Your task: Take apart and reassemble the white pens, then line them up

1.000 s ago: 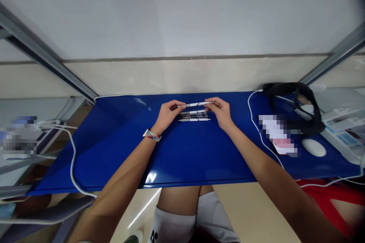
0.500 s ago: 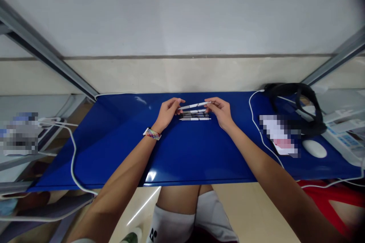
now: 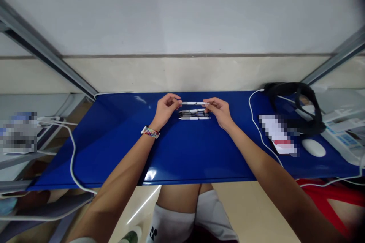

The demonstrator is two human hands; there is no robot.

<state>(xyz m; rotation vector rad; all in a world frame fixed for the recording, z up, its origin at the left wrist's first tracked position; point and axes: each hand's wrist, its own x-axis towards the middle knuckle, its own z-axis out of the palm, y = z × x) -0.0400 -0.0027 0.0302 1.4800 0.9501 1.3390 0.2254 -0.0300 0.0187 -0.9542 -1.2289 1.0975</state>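
Levelled out since 0.5 s ago, the white pen (image 3: 194, 103) now sits horizontal, pinched at each end by the left hand (image 3: 164, 109) and right hand (image 3: 219, 111), just above 3 pens (image 3: 194, 114) lined up at 6 o'clock on the blue table (image 3: 182, 152), probably for alignment.

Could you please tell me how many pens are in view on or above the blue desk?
4: one pen held between both hands, three pens side by side on the desk just below it.
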